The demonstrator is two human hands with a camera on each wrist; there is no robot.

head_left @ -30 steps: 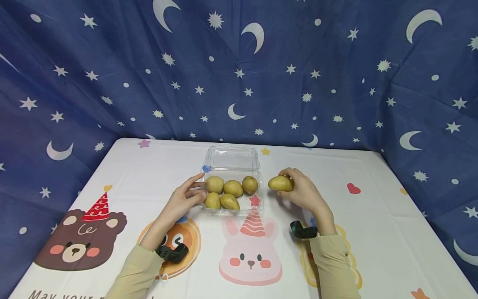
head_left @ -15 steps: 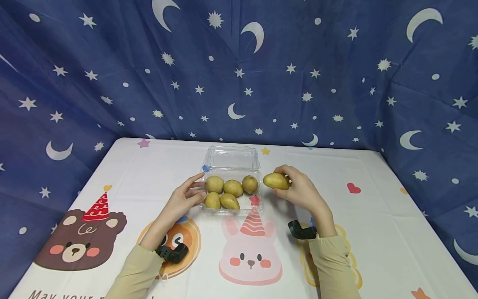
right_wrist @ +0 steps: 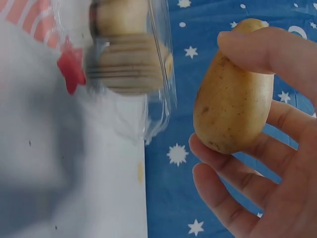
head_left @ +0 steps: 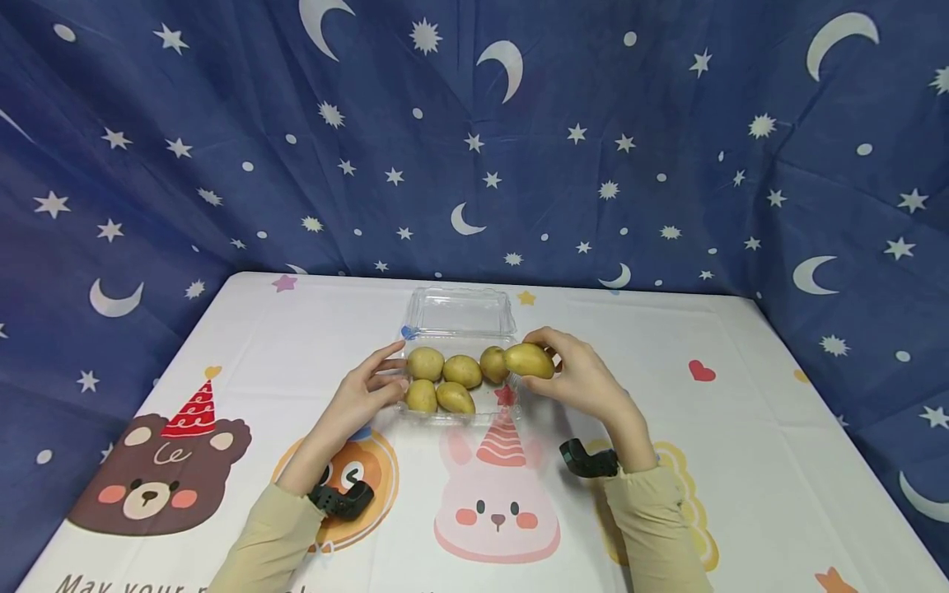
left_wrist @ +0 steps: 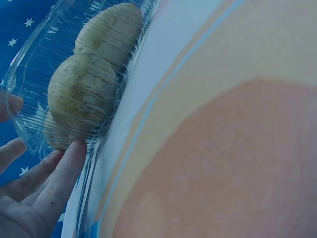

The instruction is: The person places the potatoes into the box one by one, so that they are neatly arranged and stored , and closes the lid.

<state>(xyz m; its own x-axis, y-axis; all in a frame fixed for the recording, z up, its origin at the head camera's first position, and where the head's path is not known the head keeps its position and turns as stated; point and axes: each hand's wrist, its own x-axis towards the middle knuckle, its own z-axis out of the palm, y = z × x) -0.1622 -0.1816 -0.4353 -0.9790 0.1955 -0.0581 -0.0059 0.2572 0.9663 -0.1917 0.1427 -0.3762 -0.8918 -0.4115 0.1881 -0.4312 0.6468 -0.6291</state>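
My right hand holds a potato between thumb and fingers, over the right edge of a clear plastic container. In the right wrist view the potato is long and smooth-skinned, with small dark specks. Several potatoes sit in the container, mostly at its left and back. Its hinged lid stands up behind. My left hand touches the container's left side with extended fingers. In the left wrist view its fingertips are right at the ribbed wall, and potatoes show through the plastic.
A white cloth with cartoon prints covers the table, including a bear and a pink rabbit. Behind it hangs a blue curtain with moons and stars. A black strap camera sits on the right wrist.
My right hand has moved left with the potato, from beside the container to over its right edge. The left hand has stayed in place at the container's side.
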